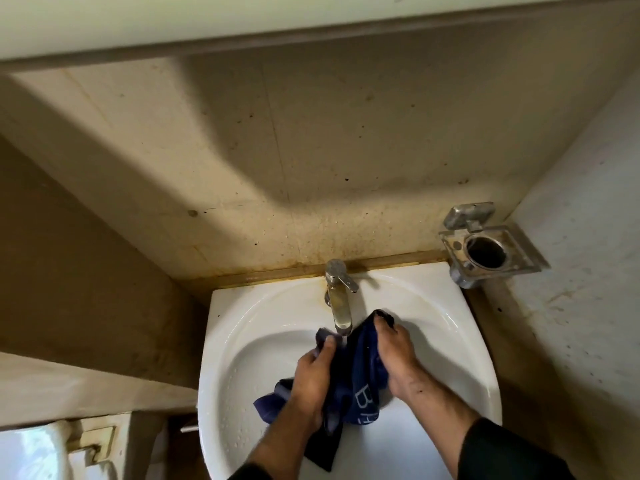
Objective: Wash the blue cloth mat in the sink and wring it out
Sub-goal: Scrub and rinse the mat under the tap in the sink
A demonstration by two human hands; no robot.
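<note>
The dark blue cloth mat (360, 386), with white lettering on it, hangs bunched over the white sink (242, 358). My left hand (313, 379) grips its left part and my right hand (396, 358) grips its right part, holding the top edge up under the chrome tap (339, 299). A thin stream of water runs from the spout onto the cloth between my hands. The lower end of the mat trails down toward the sink's front rim.
A metal wall holder (488, 252) with a round cup ring is fixed to the right of the sink. Stained beige walls close in at the back and both sides. A white cistern or fixture (31, 452) sits at the lower left.
</note>
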